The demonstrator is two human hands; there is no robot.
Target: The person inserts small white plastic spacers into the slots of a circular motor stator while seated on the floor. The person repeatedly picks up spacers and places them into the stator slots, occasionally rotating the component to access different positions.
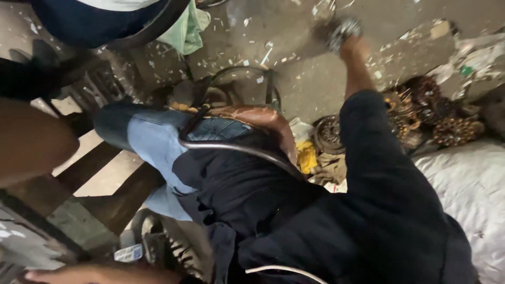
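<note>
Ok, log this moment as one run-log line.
right hand: stretched out to floor, on blurred dark object, grip unclear | left hand: bottom edge, holding nothing seen | lap: curved metal rim | nearby: sprockets

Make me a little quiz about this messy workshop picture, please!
1. True or false: the right hand is stretched out over the grey floor.
2. What colour is the cloth lying by the person's knee? A red, B yellow, C purple.
3. Fill in the gap: the pile of rusty gears sits next to a big white ____.
Key: 1 true; 2 B; 3 sack.
</note>
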